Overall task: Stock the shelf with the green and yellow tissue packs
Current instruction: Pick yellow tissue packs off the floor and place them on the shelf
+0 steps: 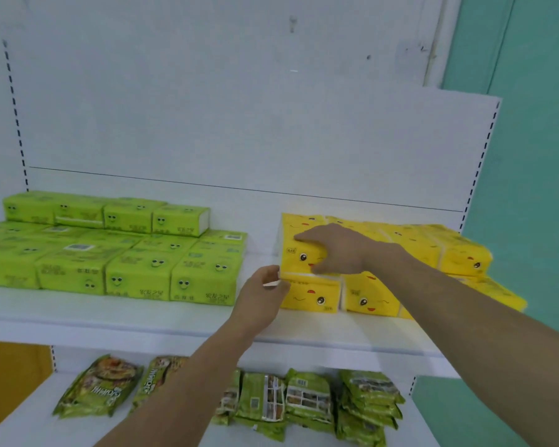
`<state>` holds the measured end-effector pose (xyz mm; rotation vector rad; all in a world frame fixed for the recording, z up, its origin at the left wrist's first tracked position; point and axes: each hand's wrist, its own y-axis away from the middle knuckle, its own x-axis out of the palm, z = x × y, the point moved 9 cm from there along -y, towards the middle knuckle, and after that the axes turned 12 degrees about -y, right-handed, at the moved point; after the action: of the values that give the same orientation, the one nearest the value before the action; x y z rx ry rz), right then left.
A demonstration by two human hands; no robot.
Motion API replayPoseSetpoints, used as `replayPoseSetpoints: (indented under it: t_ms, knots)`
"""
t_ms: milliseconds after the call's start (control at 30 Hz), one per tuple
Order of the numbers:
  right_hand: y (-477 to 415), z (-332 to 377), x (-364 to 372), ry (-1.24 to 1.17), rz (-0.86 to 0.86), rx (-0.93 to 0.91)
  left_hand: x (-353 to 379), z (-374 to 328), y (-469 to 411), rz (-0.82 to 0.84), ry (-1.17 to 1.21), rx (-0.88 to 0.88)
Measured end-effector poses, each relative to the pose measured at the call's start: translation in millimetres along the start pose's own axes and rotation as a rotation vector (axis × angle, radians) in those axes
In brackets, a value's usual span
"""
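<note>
Right of centre, on the white shelf [142, 317]: yellow tissue packs [449, 250] in two layers, smiling faces outward. At the left end of that stack, right hand [339, 250] gripping the upper yellow pack [299, 256], fingers spread over its top edge, thumb pressed to its front face, forearm running to the lower right corner. Directly beneath, lower yellow pack [310, 296] flat on the shelf, touching the one above. Against its left end, left hand [262, 295], fingers curled and close together, thumb near the seam between the two packs; pinching or merely touching, cannot tell. Left of centre, well apart from the yellow stack: green tissue packs [110, 253] in rows, with four more as a second layer at the back. Behind everything, a white back panel [239, 124] with slotted uprights at both sides. Along the right edge of the frame, a teal wall [536, 156]. At the bottom, on a lower shelf [29, 424], green snack bags [100, 385] lying flat, partly hidden by the left forearm.
</note>
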<state>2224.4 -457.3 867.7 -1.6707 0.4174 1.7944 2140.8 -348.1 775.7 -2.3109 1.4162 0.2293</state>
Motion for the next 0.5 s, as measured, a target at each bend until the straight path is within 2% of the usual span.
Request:
replayPoseSetpoints:
  t_ms: [333, 400, 500]
  knots:
    - [10, 0, -2, -0.062, -0.042, -0.034, -2, 4, -8, -0.043, 0.002, -0.026]
    - [20, -1, -9, -0.126, -0.091, -0.011, -12, 2, -1, -0.092, 0.013, -0.021]
    - [47, -7, -20, -0.197, -0.223, 0.029, -23, -9, 16, -0.184, 0.049, 0.078]
